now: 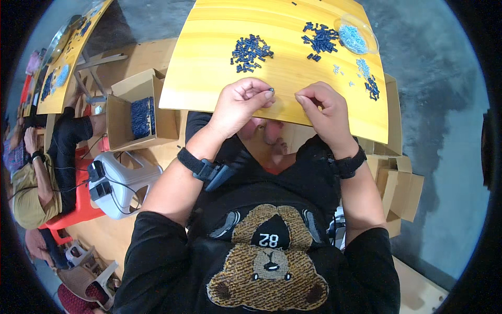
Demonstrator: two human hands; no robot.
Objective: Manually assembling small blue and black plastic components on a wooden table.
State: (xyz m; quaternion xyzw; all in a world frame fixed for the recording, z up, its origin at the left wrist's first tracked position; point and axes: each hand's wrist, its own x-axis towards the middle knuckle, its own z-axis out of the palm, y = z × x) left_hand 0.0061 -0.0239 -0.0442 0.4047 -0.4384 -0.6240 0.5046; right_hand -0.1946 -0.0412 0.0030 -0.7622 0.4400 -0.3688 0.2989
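Over the near edge of the yellow table [209, 89], my left hand [238, 102] pinches a small dark piece [271, 90] between thumb and fingertips. A short gap away, my right hand [327, 107] has thumb and forefinger pressed together; anything between them is too small to make out. Beyond my left hand lies a loose pile of small black pieces [251, 53]. A second black pile [320, 40] sits farther right, beside a clear round dish [373, 42] of tiny light-blue pieces [352, 38]. Smaller heaps of pale pieces [363, 68] and black pieces [372, 89] lie near the right edge.
An open cardboard box [119, 123] with dark pieces inside stands left of the table. Close by is a white stool [123, 183] with black devices and cables. More cardboard boxes [405, 188] stand at the right. Another person [39, 183] sits at a table [65, 57] on the far left.
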